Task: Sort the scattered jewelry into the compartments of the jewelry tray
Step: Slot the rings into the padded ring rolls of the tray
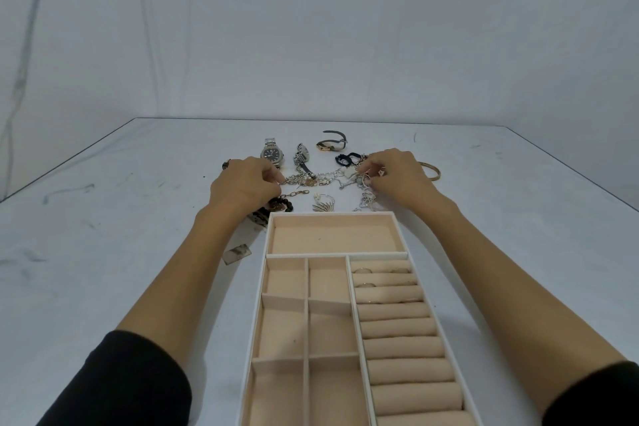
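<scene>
Jewelry tray lies close in front of a person whose two hands work in the loose jewelry beyond it.

The left hand has its fingers curled, thumb and fingertips pinching the end of a silver chain that lies on the white table. The right hand is curled too, fingertips pinching into a tangle of silver chains and rings; which piece they hold cannot be told. Just beyond the hands lie a steel watch with a dark dial, a rose-gold watch and black hair ties; a gold bangle shows past the right hand. A dark beaded bracelet lies near the left wrist. In the tray, three rings sit in the far slots of the right-hand ring rolls.
</scene>
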The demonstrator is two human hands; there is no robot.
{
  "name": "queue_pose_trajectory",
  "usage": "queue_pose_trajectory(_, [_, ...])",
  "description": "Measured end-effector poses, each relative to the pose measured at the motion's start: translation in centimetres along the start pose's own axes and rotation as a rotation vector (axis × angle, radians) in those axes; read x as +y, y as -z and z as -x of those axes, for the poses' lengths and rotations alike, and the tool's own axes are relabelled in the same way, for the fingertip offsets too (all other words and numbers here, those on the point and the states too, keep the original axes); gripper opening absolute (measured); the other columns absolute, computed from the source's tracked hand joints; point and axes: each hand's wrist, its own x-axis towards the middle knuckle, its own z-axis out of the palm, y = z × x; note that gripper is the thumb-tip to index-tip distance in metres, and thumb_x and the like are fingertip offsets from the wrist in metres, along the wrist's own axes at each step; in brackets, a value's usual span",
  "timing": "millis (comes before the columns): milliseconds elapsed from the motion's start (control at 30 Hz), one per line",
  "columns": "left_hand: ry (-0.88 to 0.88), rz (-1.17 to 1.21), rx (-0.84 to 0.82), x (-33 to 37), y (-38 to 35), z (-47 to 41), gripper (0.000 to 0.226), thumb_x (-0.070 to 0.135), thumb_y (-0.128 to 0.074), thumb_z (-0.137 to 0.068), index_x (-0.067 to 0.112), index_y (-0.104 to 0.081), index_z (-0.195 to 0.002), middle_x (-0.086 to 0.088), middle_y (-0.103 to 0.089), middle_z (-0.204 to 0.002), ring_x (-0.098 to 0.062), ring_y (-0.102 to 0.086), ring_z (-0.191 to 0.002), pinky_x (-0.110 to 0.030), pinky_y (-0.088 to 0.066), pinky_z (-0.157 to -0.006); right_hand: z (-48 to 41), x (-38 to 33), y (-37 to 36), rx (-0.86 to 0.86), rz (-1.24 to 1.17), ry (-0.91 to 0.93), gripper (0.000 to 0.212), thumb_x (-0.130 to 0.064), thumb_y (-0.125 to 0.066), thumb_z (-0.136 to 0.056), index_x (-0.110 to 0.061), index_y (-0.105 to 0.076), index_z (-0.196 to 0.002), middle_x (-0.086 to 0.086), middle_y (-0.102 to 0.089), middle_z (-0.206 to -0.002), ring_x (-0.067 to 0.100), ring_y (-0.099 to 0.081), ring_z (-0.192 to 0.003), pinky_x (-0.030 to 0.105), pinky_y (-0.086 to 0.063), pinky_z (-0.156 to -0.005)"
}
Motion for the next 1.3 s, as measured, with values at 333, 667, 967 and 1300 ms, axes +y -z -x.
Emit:
queue_pose_trajectory(333, [0.015,0.064,-0.035,-0.1,0.1,-0.2,0.014,0.015,-0.066,-0.081,0.029,-0.066,-0.085,0.013,-0.060,-0.077,-0.014,-0.057,-0.088,-0.034,-0.048,-0.081,0.9,-0.4,1.7,-0.032,-0.068,0.079,0.021,-0.009,-0.071,-0.075,-0.024,-0.073,-0.090,-0.003,-0.063,-0.092,0.000,-0.050,-0.070,0.025,-0.041,-0.063])
queue_pose_trajectory(667, [0.044,-0.057,0.023,0.2,0.0,0.3,0.005,0.030,-0.068,-0.082,0.028,-0.070,-0.086,0.005,-0.071,-0.083,-0.012,-0.054,-0.083,-0.025,-0.035,-0.060,1.8,-1.2,2.3,-0.384,-0.090,0.215,0.016,-0.013,-0.080,-0.073,-0.024,-0.076,-0.084,0.001,-0.056,-0.075,-0.004,-0.042,-0.049,0.006,-0.034,-0.050])
queue_pose_trajectory(967, [0.113,-0.125,0.078,0.4,0.2,0.5,0.014,0.041,-0.073,-0.077,0.029,-0.068,-0.080,0.006,-0.068,-0.092,-0.017,-0.055,-0.084,-0.027,-0.037,-0.067,1.4,-0.5,-0.3,-0.072,-0.232,0.064,0.010,-0.013,-0.071,-0.083,-0.018,-0.075,-0.091,-0.004,-0.064,-0.071,-0.001,-0.052,-0.059,0.015,-0.040,-0.056])
queue_pose_trajectory(1300, [0.150,-0.055,-0.021,0.3,0.2,0.1,0.022,0.041,-0.075,-0.077,0.020,-0.072,-0.084,0.003,-0.067,-0.086,-0.022,-0.062,-0.089,-0.029,-0.041,-0.070,1.3,1.0,0.4,0.001,-0.161,-0.082,0.014,-0.016,-0.070,-0.082,-0.020,-0.073,-0.095,0.002,-0.068,-0.089,0.014,-0.061,-0.085,0.030,-0.048,-0.079])
